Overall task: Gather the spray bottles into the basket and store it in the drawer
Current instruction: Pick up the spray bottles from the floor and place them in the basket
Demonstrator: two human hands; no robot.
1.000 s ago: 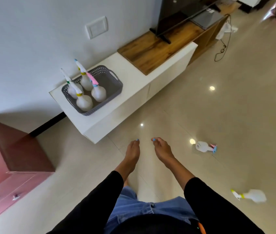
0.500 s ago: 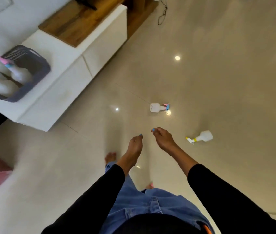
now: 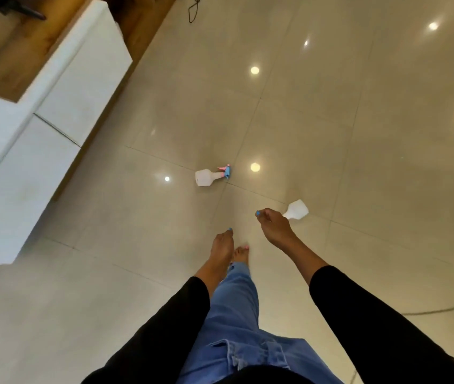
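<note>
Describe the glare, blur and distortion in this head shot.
Head view: round lamp reflections dot the glossy beige tiled floor; the white cabinet with wooden top is smeared by motion blur; the pink-and-blue-nozzled white spray bottle stays fairly sharp; wide-angle distortion stretches the black sleeves at the frame's bottom.

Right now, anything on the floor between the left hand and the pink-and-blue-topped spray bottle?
Nothing: in the head view only bare glossy floor tile lies between the left hand and the pink-and-blue-topped spray bottle lying on its side.
</note>
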